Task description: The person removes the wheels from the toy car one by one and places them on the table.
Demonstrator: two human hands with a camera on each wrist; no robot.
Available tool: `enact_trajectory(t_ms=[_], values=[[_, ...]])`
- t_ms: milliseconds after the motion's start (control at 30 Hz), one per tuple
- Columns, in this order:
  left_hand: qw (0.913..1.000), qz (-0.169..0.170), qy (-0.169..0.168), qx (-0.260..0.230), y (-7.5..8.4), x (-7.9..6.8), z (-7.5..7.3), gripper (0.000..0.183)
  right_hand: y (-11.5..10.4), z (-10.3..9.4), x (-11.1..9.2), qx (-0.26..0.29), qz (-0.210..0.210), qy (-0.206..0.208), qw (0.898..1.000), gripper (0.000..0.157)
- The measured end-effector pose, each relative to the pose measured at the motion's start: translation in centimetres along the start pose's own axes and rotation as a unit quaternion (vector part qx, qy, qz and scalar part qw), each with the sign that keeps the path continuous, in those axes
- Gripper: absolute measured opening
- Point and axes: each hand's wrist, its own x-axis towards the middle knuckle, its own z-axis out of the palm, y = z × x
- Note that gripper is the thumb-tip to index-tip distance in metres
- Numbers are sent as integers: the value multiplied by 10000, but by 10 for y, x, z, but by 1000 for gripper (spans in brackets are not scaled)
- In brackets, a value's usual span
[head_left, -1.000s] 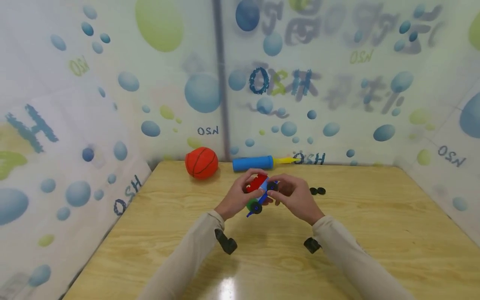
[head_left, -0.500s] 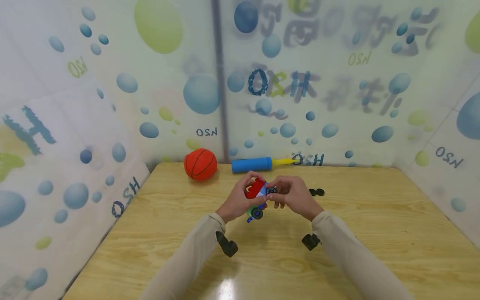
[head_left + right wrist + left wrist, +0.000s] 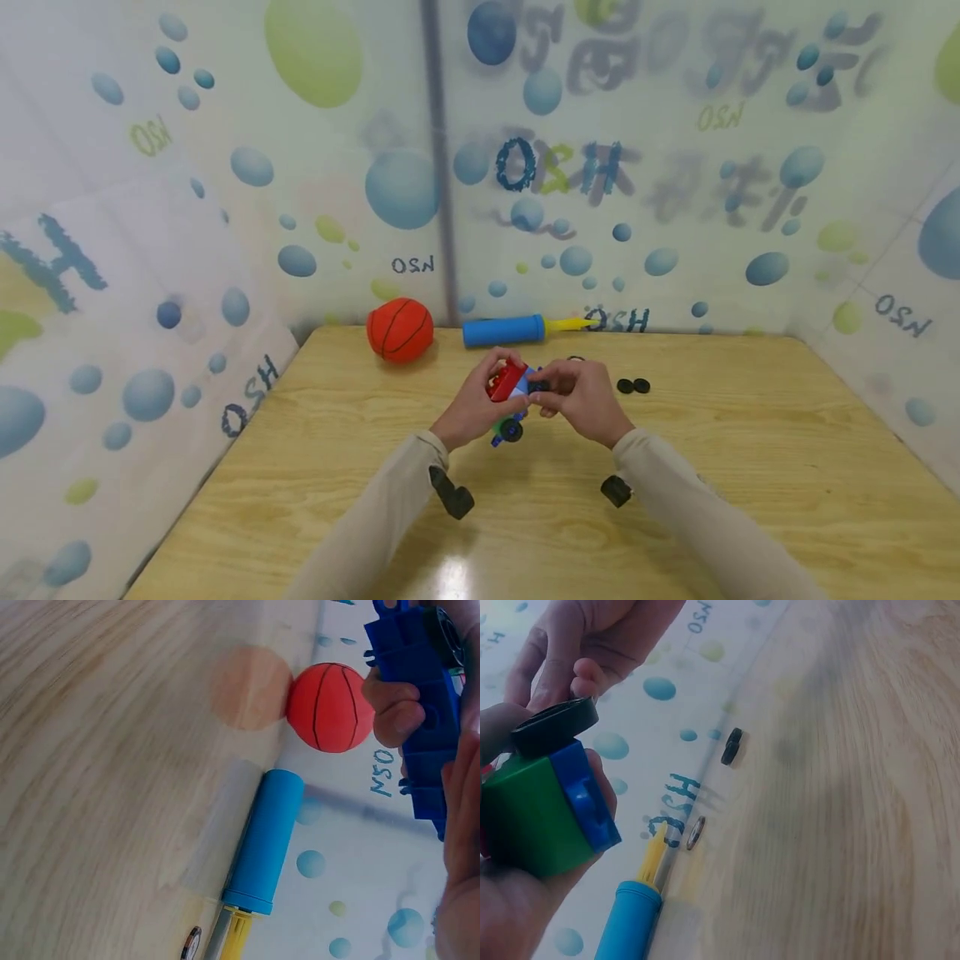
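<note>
A small toy car [image 3: 507, 382] with red, light blue and green blocks on a blue base [image 3: 420, 712] is held up over the table. My left hand [image 3: 474, 408] grips its body, fingers and thumb wrapped around the blocks. At the car's far end, my right hand [image 3: 588, 402] pinches a black wheel [image 3: 537, 387] between thumb and fingers, partly covering it. Another black wheel [image 3: 512, 430] sits at the near end beside the green block [image 3: 536, 817]. The right wrist view shows the underside of the base, with left fingertips [image 3: 397, 720] pressed against it.
Two loose black wheels [image 3: 633, 386] lie right of the hands. A round disc with a dark rim [image 3: 696, 833] lies behind the right hand. At the back stand a red basketball [image 3: 401, 331] and a blue pump [image 3: 504, 331] with a yellow end, near the patterned wall [image 3: 337, 167].
The right hand has shifted slightly left, and its fingers now cover more of the wheel. The toy car has tilted and lowered a little in the left hand.
</note>
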Motion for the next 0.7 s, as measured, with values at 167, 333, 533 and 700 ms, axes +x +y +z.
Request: enact_trajectory(t_ms=[167, 333, 533, 700], values=[[9998, -172, 68, 36, -2, -3, -3, 42, 3, 6, -1, -222, -176, 181, 9994, 20], [9997, -199, -30, -107, 3, -6, -6, 44, -3, -4, 0, 57, 101, -107, 9999, 28], [9981, -287, -114, -527, 5, -4, -6, 42, -2, -31, -2, -332, 314, -381, 9982, 34], [9955, -244, -175, -901, 8, -2, -7, 40, 9, -59, -2, -1064, 400, -477, 9924, 34]])
